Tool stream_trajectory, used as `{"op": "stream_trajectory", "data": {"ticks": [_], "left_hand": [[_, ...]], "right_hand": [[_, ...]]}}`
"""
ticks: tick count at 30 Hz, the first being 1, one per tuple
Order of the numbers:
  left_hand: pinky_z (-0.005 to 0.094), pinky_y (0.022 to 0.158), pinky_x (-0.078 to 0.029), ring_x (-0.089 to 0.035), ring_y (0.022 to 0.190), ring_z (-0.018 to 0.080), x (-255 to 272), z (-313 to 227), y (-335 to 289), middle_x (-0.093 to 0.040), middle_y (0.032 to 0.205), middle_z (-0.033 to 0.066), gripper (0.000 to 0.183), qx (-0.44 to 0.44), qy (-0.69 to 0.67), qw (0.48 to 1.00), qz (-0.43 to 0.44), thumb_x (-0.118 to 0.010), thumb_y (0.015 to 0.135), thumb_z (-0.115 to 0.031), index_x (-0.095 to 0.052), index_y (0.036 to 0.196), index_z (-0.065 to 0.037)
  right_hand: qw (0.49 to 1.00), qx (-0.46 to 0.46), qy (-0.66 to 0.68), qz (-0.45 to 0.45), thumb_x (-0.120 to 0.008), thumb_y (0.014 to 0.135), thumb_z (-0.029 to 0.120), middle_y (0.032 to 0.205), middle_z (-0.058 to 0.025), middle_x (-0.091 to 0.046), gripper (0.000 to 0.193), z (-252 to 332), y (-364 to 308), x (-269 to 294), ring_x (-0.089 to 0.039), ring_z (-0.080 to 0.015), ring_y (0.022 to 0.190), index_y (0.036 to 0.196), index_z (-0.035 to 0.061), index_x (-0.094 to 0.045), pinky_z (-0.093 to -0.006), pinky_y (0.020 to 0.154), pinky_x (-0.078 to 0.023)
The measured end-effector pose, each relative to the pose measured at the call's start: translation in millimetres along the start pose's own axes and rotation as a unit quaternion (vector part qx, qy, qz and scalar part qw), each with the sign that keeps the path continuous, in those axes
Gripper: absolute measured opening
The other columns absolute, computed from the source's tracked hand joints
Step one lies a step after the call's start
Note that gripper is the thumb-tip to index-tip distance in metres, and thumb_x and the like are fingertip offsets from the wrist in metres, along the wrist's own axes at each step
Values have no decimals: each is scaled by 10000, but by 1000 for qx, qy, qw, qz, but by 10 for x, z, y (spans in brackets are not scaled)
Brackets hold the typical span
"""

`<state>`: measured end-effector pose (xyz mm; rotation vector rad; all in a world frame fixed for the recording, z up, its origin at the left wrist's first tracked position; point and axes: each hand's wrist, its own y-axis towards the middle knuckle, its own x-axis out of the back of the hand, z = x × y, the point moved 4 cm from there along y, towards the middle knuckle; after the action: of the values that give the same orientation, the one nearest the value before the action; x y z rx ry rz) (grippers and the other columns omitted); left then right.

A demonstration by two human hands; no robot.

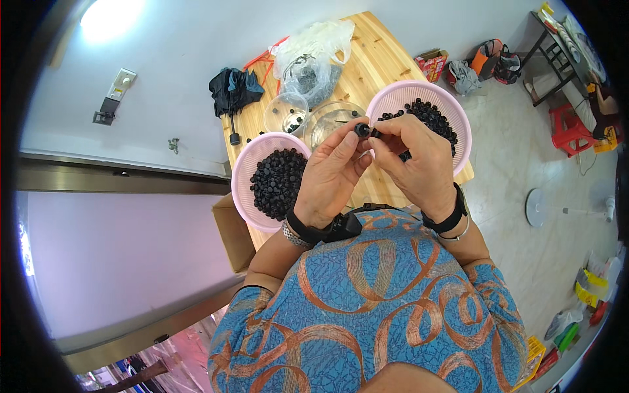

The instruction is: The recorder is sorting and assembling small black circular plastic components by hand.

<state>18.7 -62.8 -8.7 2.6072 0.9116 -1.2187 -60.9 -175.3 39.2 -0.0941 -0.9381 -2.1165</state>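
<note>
Over the near part of the wooden table (383,49), my two hands meet fingertip to fingertip. My left hand (327,180) pinches a small round black cap (361,130) between thumb and fingers. Right beside it, my right hand (422,160) grips another small black piece (375,133), partly hidden by the fingers. Whether the two pieces touch, I cannot tell. To the left stands a pink basket (239,175) full of small black caps (278,185). A second pink basket (462,124), at the right, holds more black pieces (432,119), partly covered by my right hand.
Behind my hands sit a clear round dish (321,121) and a clear tub (274,112) with a few black pieces. Plastic bags (314,49) lie farther back. A folded dark umbrella (234,92) is at the table's left edge, and a cardboard box (234,236) stands below.
</note>
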Motion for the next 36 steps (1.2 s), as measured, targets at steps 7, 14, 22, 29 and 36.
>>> {"op": "stream_trajectory", "data": {"ticks": [7, 14, 22, 29, 36], "left_hand": [[251, 831, -455, -548, 950, 104, -33, 3, 9, -581, 1071, 18, 291, -7, 13, 1000, -2, -486, 925, -144, -515, 1196, -41], [264, 848, -451, -547, 949, 96, -45, 6, 7, -577, 1076, 30, 289, -10, 23, 1000, 3, -478, 929, -141, -511, 1197, -39], [276, 845, -460, -555, 948, 103, -82, 9, 9, -578, 1076, 38, 291, -25, 43, 999, -2, -478, 928, -136, -509, 1198, -30], [270, 813, -469, -562, 927, 107, -91, 3, 5, -589, 1052, 44, 289, -46, 79, 996, 1, -489, 923, -130, -518, 1189, -22], [255, 796, -470, -561, 916, 104, -105, -8, -11, -593, 1047, 50, 286, -78, 122, 989, 6, -496, 917, -106, -524, 1185, -9]], "right_hand": [[1000, 7, -5, 2, -676, 695, 52, 738, -69, -582, 187, -28, -11, -13, -611, -177, 605, 853, 29, -577, -256, 518, -482], [1000, 20, -5, -1, -675, 696, 55, 726, -69, -572, 188, -29, -5, -9, -597, -178, 590, 851, 26, -572, -258, 508, -474], [1000, 26, -6, 5, -672, 696, 55, 730, -71, -570, 186, -30, -12, -1, -593, -182, 589, 849, 26, -571, -264, 506, -472], [999, 45, -10, 9, -664, 704, 48, 742, -92, -568, 184, -37, -18, 19, -590, -223, 606, 858, 16, -568, -284, 518, -473], [999, -7, 39, 12, -665, 716, 32, 740, -101, -572, 181, -22, -24, 47, -599, -223, 615, 865, 10, -565, -288, 524, -478]]}}
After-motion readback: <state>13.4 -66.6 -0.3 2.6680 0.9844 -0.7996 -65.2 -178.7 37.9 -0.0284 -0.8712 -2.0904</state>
